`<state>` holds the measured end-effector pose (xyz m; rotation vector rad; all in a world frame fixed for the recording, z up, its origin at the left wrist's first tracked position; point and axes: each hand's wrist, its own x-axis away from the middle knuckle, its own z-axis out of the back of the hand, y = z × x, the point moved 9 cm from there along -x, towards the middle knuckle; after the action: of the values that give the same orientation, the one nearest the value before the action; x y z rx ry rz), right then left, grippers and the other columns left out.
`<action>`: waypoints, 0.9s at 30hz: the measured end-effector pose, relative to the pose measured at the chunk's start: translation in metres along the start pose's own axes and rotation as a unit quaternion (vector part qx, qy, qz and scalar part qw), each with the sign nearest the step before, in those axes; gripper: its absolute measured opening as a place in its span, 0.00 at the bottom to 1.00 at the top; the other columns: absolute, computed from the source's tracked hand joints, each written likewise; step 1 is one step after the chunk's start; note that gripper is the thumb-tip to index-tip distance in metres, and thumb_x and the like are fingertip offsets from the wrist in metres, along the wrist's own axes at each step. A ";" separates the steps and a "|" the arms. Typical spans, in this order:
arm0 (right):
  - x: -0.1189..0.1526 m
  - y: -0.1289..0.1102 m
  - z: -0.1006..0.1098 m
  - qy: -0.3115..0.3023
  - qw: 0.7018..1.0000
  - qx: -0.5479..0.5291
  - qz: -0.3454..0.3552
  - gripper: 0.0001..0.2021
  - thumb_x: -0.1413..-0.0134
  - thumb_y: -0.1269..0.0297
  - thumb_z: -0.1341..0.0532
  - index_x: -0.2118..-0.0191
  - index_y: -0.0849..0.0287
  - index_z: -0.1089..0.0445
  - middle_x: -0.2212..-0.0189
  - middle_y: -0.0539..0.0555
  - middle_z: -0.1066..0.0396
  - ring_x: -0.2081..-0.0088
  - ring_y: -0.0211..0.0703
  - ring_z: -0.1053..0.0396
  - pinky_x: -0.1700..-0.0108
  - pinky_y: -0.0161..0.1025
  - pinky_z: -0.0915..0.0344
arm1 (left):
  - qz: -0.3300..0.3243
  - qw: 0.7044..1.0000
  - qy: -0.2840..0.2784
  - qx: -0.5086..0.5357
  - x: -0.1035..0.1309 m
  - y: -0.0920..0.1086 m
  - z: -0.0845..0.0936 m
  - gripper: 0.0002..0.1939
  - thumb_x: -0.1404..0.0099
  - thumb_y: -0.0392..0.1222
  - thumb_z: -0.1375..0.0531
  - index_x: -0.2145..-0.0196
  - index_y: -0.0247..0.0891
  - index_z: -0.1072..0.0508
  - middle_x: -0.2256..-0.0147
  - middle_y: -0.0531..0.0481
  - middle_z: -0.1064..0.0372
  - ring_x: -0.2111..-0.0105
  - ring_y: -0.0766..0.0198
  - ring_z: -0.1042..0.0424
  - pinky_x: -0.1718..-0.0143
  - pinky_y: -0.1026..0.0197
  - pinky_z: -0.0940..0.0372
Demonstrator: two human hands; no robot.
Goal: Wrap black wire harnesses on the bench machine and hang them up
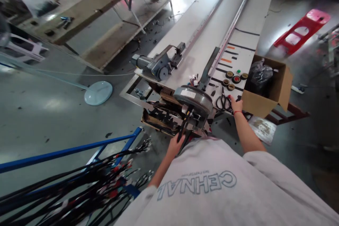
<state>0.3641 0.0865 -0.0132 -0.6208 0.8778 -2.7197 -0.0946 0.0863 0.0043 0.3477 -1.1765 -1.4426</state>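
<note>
My left hand (176, 145) is closed around a black cable bundle (184, 123) beside the round grey machine wheel (194, 98) at the near end of the long white bench (196, 39). On the bench's right edge, my right hand (235, 105) is closed next to black-handled scissors (223, 102); what its fingers hold is too small to make out. Several tape rolls (236, 79) lie just beyond the scissors. A grey motor unit (156, 64) stands at the bench's left corner.
An open cardboard box (261, 104) with a black plastic bag stands right of the bench. Bundled cables (87, 183) hang on a blue rack (69, 151) at lower left. A red stool (302, 31) is at right, a wooden workbench (100, 3) at upper left.
</note>
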 end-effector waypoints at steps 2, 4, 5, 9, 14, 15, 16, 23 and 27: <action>-0.006 -0.002 -0.001 0.016 1.000 -0.012 0.008 0.33 0.51 0.45 0.36 0.50 0.70 0.37 0.53 0.71 0.31 0.50 0.55 0.31 0.49 0.43 0.36 | -0.032 0.999 0.012 0.002 -0.038 0.033 -0.003 0.21 0.36 0.57 0.52 0.66 0.37 0.30 0.76 0.51 0.33 0.74 0.63 0.34 0.69 0.62 0.37; -0.009 -0.005 0.001 0.045 0.999 0.001 0.008 0.32 0.52 0.43 0.36 0.52 0.67 0.36 0.55 0.70 0.29 0.52 0.56 0.30 0.51 0.45 0.34 | -0.057 0.998 0.013 0.004 -0.064 0.055 -0.005 0.18 0.32 0.52 0.53 0.66 0.37 0.32 0.77 0.52 0.35 0.75 0.65 0.35 0.71 0.63 0.39; -0.009 -0.006 0.003 0.064 0.998 0.015 0.002 0.32 0.52 0.42 0.36 0.52 0.66 0.36 0.56 0.70 0.29 0.52 0.57 0.30 0.51 0.47 0.34 | -0.065 0.998 0.008 0.003 -0.072 0.062 -0.007 0.17 0.32 0.50 0.53 0.67 0.37 0.32 0.77 0.52 0.35 0.76 0.65 0.35 0.71 0.64 0.40; 0.004 -0.011 0.010 0.111 0.992 0.057 -0.010 0.34 0.53 0.38 0.38 0.53 0.65 0.35 0.57 0.71 0.29 0.52 0.62 0.30 0.50 0.52 0.35 | -0.068 0.998 -0.013 -0.016 -0.071 0.063 -0.007 0.17 0.30 0.47 0.54 0.71 0.38 0.35 0.79 0.53 0.38 0.77 0.66 0.37 0.73 0.64 0.43; 0.011 -0.016 0.010 0.100 0.993 0.065 -0.010 0.35 0.53 0.36 0.39 0.52 0.65 0.35 0.56 0.71 0.30 0.51 0.63 0.31 0.49 0.53 0.36 | -0.055 0.998 0.003 -0.019 -0.056 0.049 0.000 0.19 0.29 0.48 0.56 0.72 0.38 0.35 0.79 0.54 0.38 0.77 0.66 0.36 0.71 0.64 0.43; 0.011 -0.016 0.011 0.101 0.992 0.068 -0.012 0.36 0.53 0.35 0.40 0.52 0.66 0.35 0.55 0.72 0.30 0.50 0.63 0.31 0.49 0.54 0.37 | -0.059 0.998 0.006 -0.019 -0.054 0.049 0.002 0.19 0.29 0.48 0.56 0.72 0.38 0.34 0.79 0.53 0.38 0.76 0.66 0.36 0.71 0.64 0.42; 0.010 -0.016 0.011 0.101 0.992 0.072 -0.014 0.36 0.53 0.35 0.40 0.51 0.66 0.35 0.55 0.72 0.30 0.50 0.63 0.31 0.49 0.53 0.37 | -0.064 0.998 0.012 -0.019 -0.053 0.048 0.005 0.19 0.29 0.48 0.55 0.72 0.38 0.34 0.78 0.53 0.37 0.75 0.65 0.35 0.71 0.64 0.42; 0.002 -0.013 0.006 0.099 0.991 0.092 -0.013 0.39 0.54 0.32 0.42 0.50 0.65 0.36 0.54 0.73 0.30 0.50 0.64 0.32 0.51 0.52 0.35 | -0.051 0.998 0.028 0.004 -0.050 0.045 0.006 0.22 0.29 0.51 0.56 0.72 0.37 0.33 0.79 0.52 0.38 0.75 0.64 0.35 0.71 0.63 0.42; 0.000 -0.012 0.004 0.100 0.990 0.096 -0.012 0.40 0.54 0.30 0.44 0.50 0.65 0.37 0.54 0.73 0.31 0.51 0.65 0.31 0.51 0.53 0.36 | -0.036 0.998 0.029 0.046 -0.051 0.043 0.004 0.22 0.31 0.56 0.53 0.71 0.36 0.32 0.79 0.53 0.38 0.77 0.66 0.37 0.73 0.64 0.43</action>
<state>0.3654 0.0941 -0.0028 -0.3260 0.6421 -2.8797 -0.0590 0.1408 0.0198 0.4985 -1.1964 -1.4335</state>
